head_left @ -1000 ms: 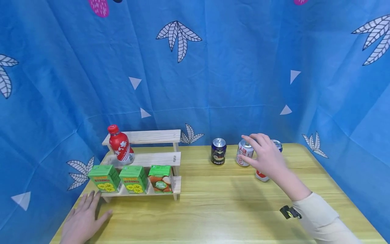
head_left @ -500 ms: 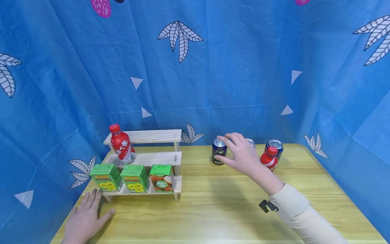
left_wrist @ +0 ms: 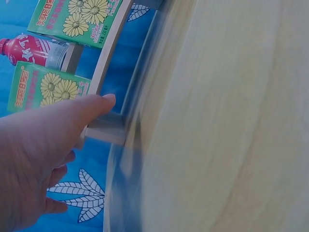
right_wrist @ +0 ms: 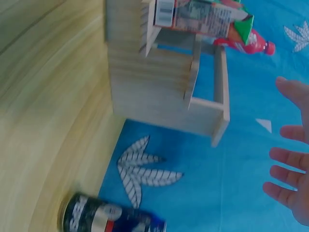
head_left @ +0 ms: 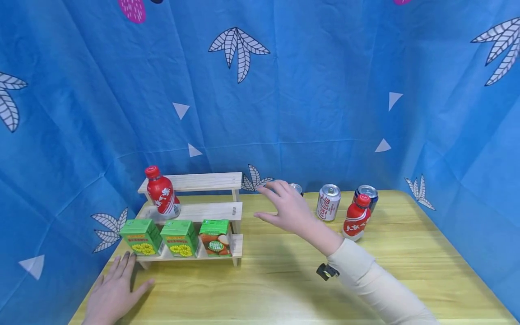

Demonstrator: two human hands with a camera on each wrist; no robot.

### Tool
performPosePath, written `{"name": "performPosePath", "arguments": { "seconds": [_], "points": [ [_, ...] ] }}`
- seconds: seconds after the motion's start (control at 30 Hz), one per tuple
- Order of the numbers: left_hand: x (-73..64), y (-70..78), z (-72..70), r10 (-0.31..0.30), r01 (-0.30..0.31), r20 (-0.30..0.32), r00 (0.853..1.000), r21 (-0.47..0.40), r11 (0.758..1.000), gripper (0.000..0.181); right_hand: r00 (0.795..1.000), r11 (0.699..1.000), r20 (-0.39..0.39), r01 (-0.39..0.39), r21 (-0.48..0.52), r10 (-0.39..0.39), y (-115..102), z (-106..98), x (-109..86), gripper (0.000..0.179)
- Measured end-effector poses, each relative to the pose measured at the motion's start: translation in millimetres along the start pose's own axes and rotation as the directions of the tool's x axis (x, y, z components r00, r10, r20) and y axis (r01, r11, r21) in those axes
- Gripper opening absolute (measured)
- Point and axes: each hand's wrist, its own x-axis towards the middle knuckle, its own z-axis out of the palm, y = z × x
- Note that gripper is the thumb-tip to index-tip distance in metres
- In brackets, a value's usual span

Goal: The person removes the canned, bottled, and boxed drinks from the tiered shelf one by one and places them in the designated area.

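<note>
the right hand (head_left: 289, 208) is in the air, thumb and fingers apart and holding nothing, partly hiding a dark can (right_wrist: 104, 218) in the head view. the left hand (head_left: 111, 291), fingers extended, is beside the wooden shelf (head_left: 211, 211); contact is unclear. on the shelf stand three green cartons (head_left: 178, 239) and a red bottle (head_left: 163, 195); rightward on the table (head_left: 260, 293), a white can (head_left: 328, 203) and another red bottle (head_left: 356, 219).

leftmost can (head_left: 297, 188): mostly behind right hand (head_left: 289, 210) | rightmost can (head_left: 367, 190): partly behind red bottle (head_left: 355, 221)
</note>
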Motion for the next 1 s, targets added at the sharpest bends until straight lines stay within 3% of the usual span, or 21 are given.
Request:
{"name": "performPosePath", "arguments": {
  "seconds": [0.13, 0.47, 0.77, 1.0],
  "points": [
    [0.7, -0.1, 2.0, 0.003, -0.003, -0.004, 1.0, 0.001, 1.0, 0.117, 1.0, 0.999, -0.002, 0.018, 0.028, -0.017, -13.9, 5.6, 11.0, 0.064],
    [2.6, 2.6, -0.6, 0.008, -0.008, -0.001, 1.0, 0.003, 1.0, 0.116, 0.993, 0.995, -0.095, 0.075, 0.072, -0.068, -47.2, 13.4, 45.6, 0.063],
    [4.3, 2.8, -1.5, 0.013, -0.013, 0.015, 1.0, 0.012, 1.0, 0.116, 1.0, 0.993, 0.023, 0.012, 0.118, -0.015, -81.3, 15.1, 73.7, 0.065],
    [4.7, 1.6, -1.4, 0.003, -0.003, 0.027, 1.0, 0.01, 1.0, 0.115, 0.997, 0.993, 0.064, -0.044, 0.109, 0.038, -101.6, 16.4, 97.1, 0.068]
  ]
}}
